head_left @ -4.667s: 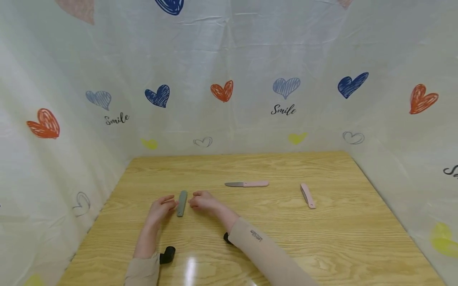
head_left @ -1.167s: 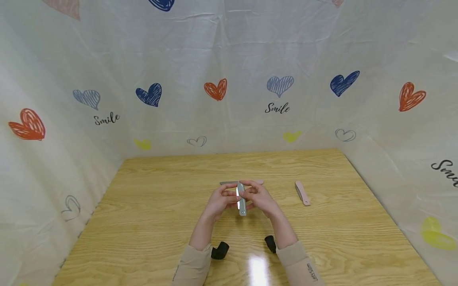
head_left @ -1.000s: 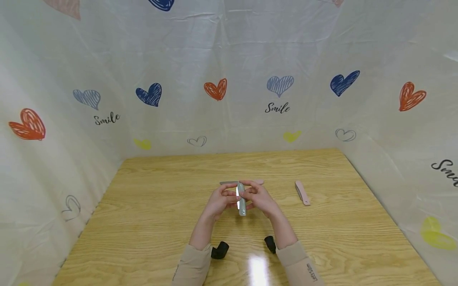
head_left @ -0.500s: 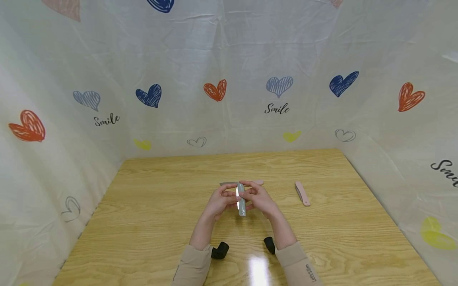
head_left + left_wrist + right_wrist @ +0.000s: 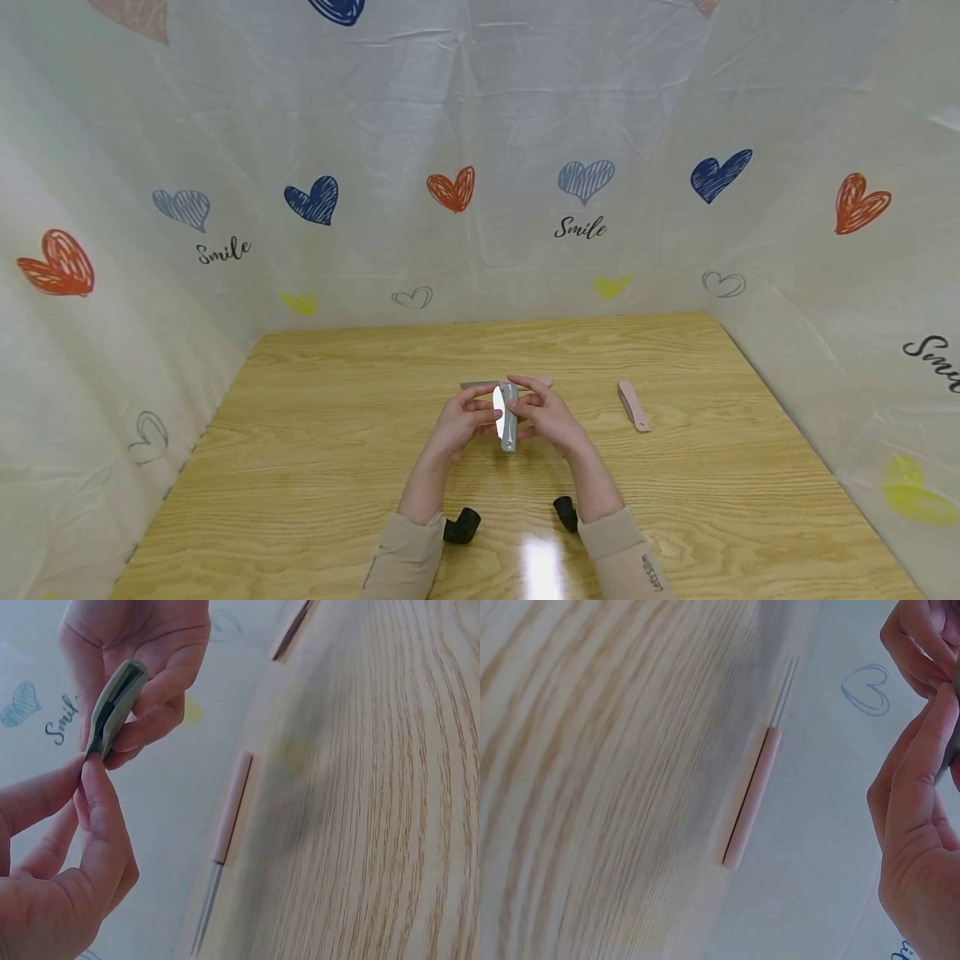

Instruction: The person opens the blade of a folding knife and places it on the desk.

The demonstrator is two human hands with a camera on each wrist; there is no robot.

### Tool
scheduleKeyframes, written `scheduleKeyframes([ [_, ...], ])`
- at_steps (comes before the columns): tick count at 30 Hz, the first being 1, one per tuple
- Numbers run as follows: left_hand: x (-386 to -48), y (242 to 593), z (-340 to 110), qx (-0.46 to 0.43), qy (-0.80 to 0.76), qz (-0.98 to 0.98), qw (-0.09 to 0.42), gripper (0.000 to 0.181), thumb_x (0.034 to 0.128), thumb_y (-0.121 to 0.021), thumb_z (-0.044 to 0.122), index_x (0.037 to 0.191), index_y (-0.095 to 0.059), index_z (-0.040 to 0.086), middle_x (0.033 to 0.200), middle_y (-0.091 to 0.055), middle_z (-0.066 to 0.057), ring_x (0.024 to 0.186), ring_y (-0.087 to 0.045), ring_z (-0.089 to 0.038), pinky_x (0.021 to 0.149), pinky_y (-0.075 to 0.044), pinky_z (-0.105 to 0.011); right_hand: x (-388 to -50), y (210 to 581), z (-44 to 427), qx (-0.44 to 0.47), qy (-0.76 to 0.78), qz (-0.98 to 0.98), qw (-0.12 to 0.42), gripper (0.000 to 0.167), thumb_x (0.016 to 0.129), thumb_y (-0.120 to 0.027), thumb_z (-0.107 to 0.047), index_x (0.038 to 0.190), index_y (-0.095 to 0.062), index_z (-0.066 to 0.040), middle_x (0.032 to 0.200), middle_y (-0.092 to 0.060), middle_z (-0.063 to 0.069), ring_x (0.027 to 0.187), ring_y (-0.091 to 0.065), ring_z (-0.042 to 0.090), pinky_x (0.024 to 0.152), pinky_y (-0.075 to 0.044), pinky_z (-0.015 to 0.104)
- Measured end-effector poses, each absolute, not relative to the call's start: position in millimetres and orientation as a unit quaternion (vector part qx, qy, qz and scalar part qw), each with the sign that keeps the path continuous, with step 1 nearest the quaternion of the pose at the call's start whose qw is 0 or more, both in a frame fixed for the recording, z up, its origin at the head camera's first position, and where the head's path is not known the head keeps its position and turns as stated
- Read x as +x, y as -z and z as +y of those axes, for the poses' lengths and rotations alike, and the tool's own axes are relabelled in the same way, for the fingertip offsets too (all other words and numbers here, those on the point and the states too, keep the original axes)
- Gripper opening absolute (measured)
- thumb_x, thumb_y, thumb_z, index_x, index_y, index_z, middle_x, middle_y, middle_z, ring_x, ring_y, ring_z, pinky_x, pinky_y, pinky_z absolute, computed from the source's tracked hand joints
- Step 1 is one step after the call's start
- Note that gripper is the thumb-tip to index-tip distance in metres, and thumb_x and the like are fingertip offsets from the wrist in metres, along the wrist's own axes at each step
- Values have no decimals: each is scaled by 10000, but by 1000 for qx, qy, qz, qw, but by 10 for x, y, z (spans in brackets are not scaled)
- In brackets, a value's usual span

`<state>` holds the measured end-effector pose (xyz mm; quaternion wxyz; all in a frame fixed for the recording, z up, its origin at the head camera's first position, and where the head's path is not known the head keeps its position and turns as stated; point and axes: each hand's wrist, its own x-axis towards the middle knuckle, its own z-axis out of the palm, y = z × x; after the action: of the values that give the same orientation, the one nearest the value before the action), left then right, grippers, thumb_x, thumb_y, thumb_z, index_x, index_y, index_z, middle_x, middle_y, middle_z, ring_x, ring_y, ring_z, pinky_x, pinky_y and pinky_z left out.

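Note:
Both hands hold a green folding knife (image 5: 510,429) above the table's middle, its blade (image 5: 498,408) standing partly out on the left side. My left hand (image 5: 454,427) pinches the blade between thumb and fingers, plainest in the left wrist view. Around the green handle (image 5: 124,697) curl the fingers of my right hand (image 5: 558,423). Behind the hands lies an unfolded pink knife (image 5: 754,795), its blade pointing left and its middle partly hidden in the head view. In the right wrist view, most of the green knife falls outside the edge.
A folded pink knife (image 5: 633,406) lies on the wooden table (image 5: 337,467) to the right. White sheeting (image 5: 517,283) printed with hearts stands behind the table and along both sides. Each wrist carries a black camera mount (image 5: 462,526).
The green knife, earlier folded on the table at left, is lifted and brought to the middle in both hands. Over the last half second its blade has swung slightly farther from the handle.

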<state>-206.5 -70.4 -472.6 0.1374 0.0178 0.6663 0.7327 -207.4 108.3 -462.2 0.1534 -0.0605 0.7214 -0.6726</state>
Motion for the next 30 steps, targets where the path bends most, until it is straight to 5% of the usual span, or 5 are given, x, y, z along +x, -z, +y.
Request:
scheduleKeyframes([
  [20, -2058, 4739, -664, -20, -730, 674, 107, 459, 908, -646, -1, 1354, -541, -30, 997, -615, -124, 791, -619, -142, 866, -561, -462, -2098, 4658, 1072, -27, 697, 704, 130, 472, 969, -589, -58, 1428, -477, -58, 1057, -613, 176, 836, -627, 208, 739, -590, 510],
  [30, -2056, 4742, -648, -34, -754, 653, 63, 461, 882, -643, -69, 1330, -538, -70, 841, -664, -34, 723, -639, -108, 808, -591, -421, -2106, 4636, 1095, -1, 713, 693, 106, 466, 957, -589, -36, 1410, -479, -57, 1030, -617, 154, 812, -628, 199, 697, -609, 406],
])
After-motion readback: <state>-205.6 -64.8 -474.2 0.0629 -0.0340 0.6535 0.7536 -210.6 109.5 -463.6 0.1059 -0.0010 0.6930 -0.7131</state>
